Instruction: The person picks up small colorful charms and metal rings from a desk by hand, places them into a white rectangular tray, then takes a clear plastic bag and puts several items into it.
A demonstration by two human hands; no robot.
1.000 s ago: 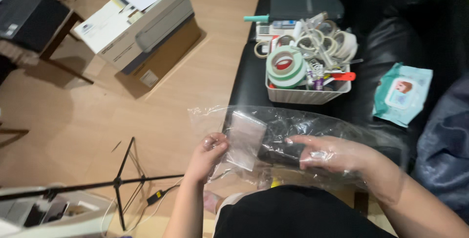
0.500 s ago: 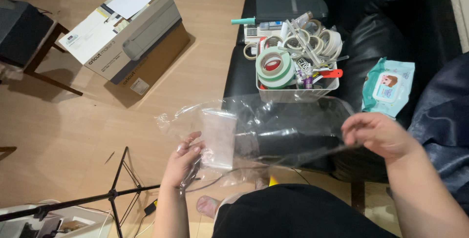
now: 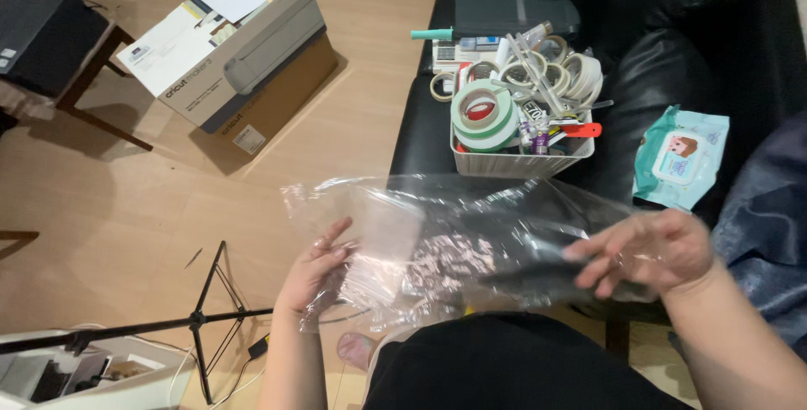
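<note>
A light wooden floor [image 3: 277,208] runs under everything here, with a black leather sofa [image 3: 672,65] along one side, and the person sits at its edge holding one clear plastic bag [image 3: 454,250] stretched across the lap.

Take that bag as the marker. It hangs just above the knees, between the two hands. The left hand [image 3: 315,271] grips its left edge, fingers curled over the film and thumb hidden behind it. The right hand [image 3: 651,250] is at its right end, fingers fairly straight and close together, pinching the film; whether the thumb is inside the bag I cannot tell. One paler flat piece seems to lie inside near the left hand, though the creases blur it.

I would judge the bag very light, limp and slippery, apt to crumple and cling, and easy to tear if tugged hard. The edges and corners look the best places to hold, as both hands do now.

Below the bag, on the floor, stands one thin black stand [image 3: 197,322]. Just beyond the bag on the sofa sits one white basket [image 3: 513,162] crammed with tape rolls, too many overlapping to count surely. Right of the basket lies one teal pack of wipes [image 3: 681,158]. Farther off, left of the bag, rests one cardboard box [image 3: 235,48].
</note>
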